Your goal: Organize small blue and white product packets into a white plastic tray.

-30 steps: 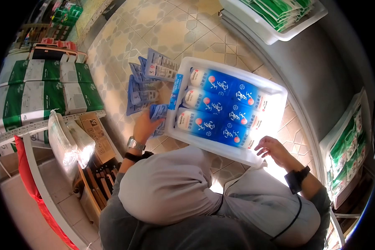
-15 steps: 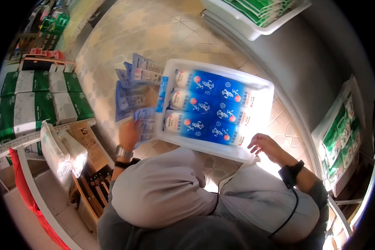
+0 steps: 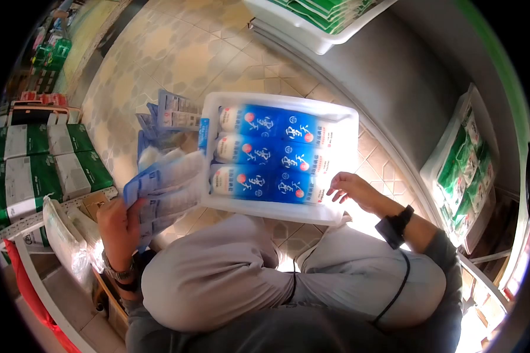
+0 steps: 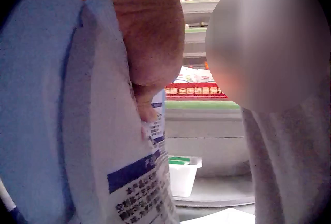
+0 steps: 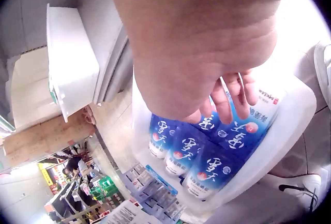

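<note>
The left hand (image 3: 119, 226) pinches the edge of a blue-and-clear printed packet or packets (image 3: 165, 191), lifted left of a white bin; how many cannot be told. In the left wrist view, the left hand (image 4: 150, 33) grips a printed packet (image 4: 139, 182) near its top. Blue and white packs (image 3: 256, 153) lie in rows in the white bin (image 3: 271, 213). The right hand (image 3: 356, 189) hovers at the bin's near right corner, fingers loosely bent, holding nothing. In the right wrist view, the right hand (image 5: 207, 79) is above the blue packs (image 5: 212, 167).
More blue-edged packets (image 3: 176, 112) lie on the floor left of the bin. Green and white boxes (image 3: 35, 170) sit on a shelf at the left. A tub of green packs (image 3: 318, 29) stands at the top, another tub (image 3: 465, 170) at the right. The person's knees are close below the bin.
The left hand has lifted blue-edged packets off the floor beside the bin and moved them left and toward the body. The right hand keeps its place near the bin's corner. The head view has shifted.
</note>
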A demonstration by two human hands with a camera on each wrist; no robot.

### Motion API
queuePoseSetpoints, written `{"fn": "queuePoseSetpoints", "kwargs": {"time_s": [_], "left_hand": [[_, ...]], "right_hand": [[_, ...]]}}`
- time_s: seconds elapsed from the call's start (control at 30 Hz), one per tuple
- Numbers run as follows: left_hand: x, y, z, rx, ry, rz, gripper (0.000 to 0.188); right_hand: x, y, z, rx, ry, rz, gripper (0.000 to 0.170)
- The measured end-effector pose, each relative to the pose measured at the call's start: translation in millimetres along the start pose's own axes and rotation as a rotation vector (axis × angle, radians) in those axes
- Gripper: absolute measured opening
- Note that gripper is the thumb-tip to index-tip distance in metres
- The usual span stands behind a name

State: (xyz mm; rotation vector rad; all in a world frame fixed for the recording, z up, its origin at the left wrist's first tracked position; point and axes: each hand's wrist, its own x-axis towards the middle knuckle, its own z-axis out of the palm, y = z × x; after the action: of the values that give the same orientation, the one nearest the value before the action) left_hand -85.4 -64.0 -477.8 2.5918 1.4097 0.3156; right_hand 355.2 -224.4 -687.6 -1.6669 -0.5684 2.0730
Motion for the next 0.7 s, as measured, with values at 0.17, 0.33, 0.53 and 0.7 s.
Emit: {"fn": "queuePoseSetpoints", "kwargs": {"time_s": [0.17,0.33,0.53,0.7], "left_hand": [[54.6,35.1,31.6,-0.155,-0.097,0.417,0.014],[103.2,68.3,91.6,-0.097,-0.049,0.911,0.02],[102.2,67.0,210.3,-0.053,-0.041,1.259,0.026],[75.4,26.0,239.8,-0.048,-0.185,1.181,0.029]], "right_hand": [[-1.9,-15.6,2.2,-0.165,0.056,-0.152,0.014],[-19.9,-32.4,12.9,-0.582,0.256,-0.463,0.036],[-13.6,-11.4,14.3,-0.647,0.371,-0.639,0.044],[-2.9,10.3,4.4,-0.721,0.351,-0.629,0.04]]}}
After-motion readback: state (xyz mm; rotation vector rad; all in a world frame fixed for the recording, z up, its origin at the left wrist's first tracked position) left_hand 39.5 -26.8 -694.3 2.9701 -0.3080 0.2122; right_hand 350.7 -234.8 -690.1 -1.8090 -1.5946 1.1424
